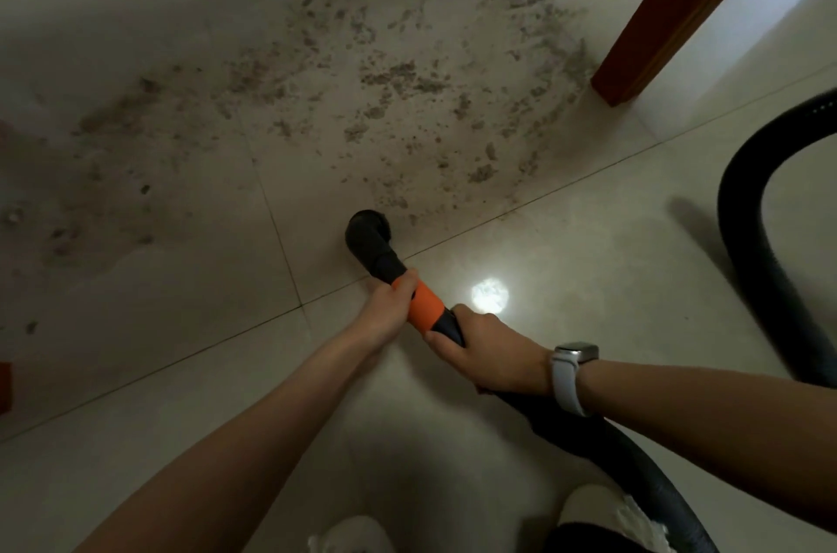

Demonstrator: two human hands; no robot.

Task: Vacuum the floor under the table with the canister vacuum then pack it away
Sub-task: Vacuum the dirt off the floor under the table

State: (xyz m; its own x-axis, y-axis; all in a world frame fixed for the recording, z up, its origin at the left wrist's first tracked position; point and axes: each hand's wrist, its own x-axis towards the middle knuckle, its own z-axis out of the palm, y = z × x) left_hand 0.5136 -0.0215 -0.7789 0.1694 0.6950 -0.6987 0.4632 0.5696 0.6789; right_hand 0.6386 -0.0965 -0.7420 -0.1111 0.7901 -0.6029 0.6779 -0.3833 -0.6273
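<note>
**A:** so what's the setup here?

**B:** Both hands are on the vacuum's nozzle end. The left hand (390,307) is wrapped tight around the smooth orange collar (425,305), and the right hand (487,348) is clenched on the black tube just behind it. There's a pale, rubbery-looking watch (571,376) on the right wrist.

**A:** and the nozzle itself?

**B:** The round black nozzle (369,235) is a stubby bent elbow shape, mouth down at the near edge of the dirt, right by a grout line. Can't tell if it's actually touching the tile.

**A:** how bad is the mess?

**B:** Pretty bad lol. Grey crumbly dust clumps (389,74) are smeared in a wide patch over glossy beige tiles (589,271), spreading between 2 square reddish wooden table legs (670,13). A bright light reflection shows on the tile beside the hands.

**A:** hose?

**B:** The ribbed black hose (743,208) runs back under the right arm and loops up in a big curve on the right side.
</note>
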